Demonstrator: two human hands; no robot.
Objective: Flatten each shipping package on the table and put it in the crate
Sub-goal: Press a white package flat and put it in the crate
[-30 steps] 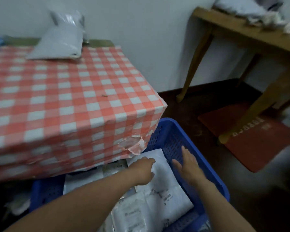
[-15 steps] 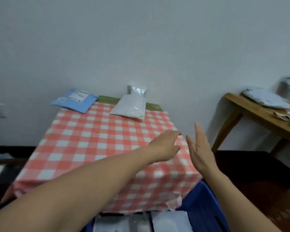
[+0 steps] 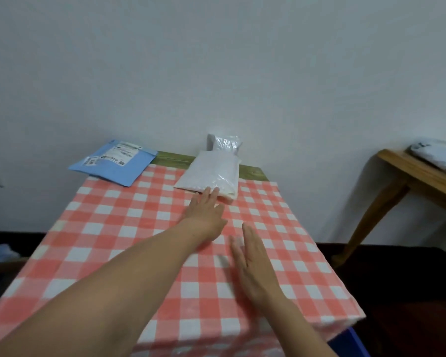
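Note:
A puffy white shipping package (image 3: 211,173) lies at the far end of the table (image 3: 108,228), which is covered by a red-and-white checked cloth. My left hand (image 3: 204,215) stretches flat over the cloth, its fingertips at the package's near edge. My right hand (image 3: 252,261) hovers open over the cloth, nearer to me and apart from the package. A smaller silvery package (image 3: 225,142) stands behind the white one against the wall. A flat blue mailer (image 3: 113,163) with a label lies at the far left corner. Only a corner of the blue crate (image 3: 350,343) shows, below the table's near right edge.
A wooden side table (image 3: 402,181) stands to the right with a grey package (image 3: 438,158) on it. The white wall is right behind the table. Dark floor lies on the right between the two tables.
Both hands rose out of the crate and reached forward over the table. My left hand has arrived at the white package's near edge, and my view has lifted from the crate.

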